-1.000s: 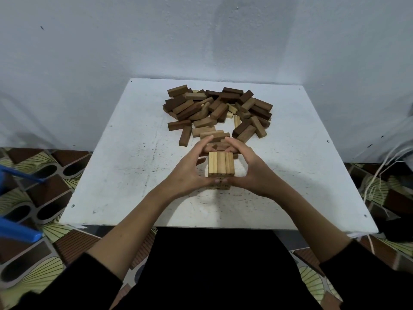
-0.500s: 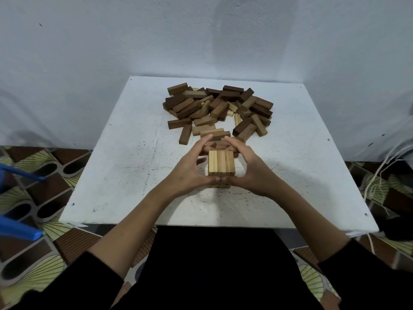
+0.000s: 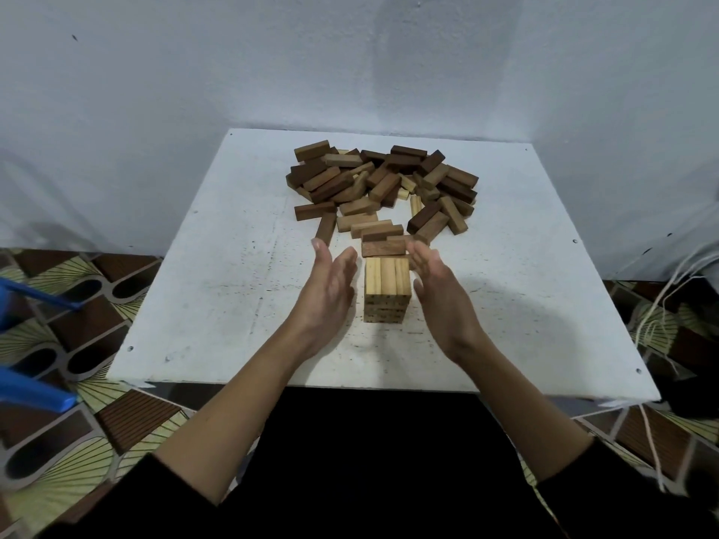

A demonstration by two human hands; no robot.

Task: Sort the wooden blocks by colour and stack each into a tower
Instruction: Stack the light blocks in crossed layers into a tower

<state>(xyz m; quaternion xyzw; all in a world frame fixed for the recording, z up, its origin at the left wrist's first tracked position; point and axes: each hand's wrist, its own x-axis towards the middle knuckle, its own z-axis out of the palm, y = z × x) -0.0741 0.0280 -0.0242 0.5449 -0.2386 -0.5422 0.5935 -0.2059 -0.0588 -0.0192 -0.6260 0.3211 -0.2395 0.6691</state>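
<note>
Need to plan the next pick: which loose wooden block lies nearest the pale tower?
The reddish-brown wooden block lying crosswise just behind the pale wooden tower, between the fingertips of both hands. Every other loose block sits farther back in the pile.

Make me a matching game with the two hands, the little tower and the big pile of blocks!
Things:
1. left hand
2. right hand
3. light tower
4. block pile

Places or states:
A. loose and jumbled at the far side of the table
B. open, on the tower's right, holding nothing
C. standing upright between the two hands
D. open, on the tower's left, holding nothing

Pairs: 1-D, 2-B, 3-C, 4-A
</note>
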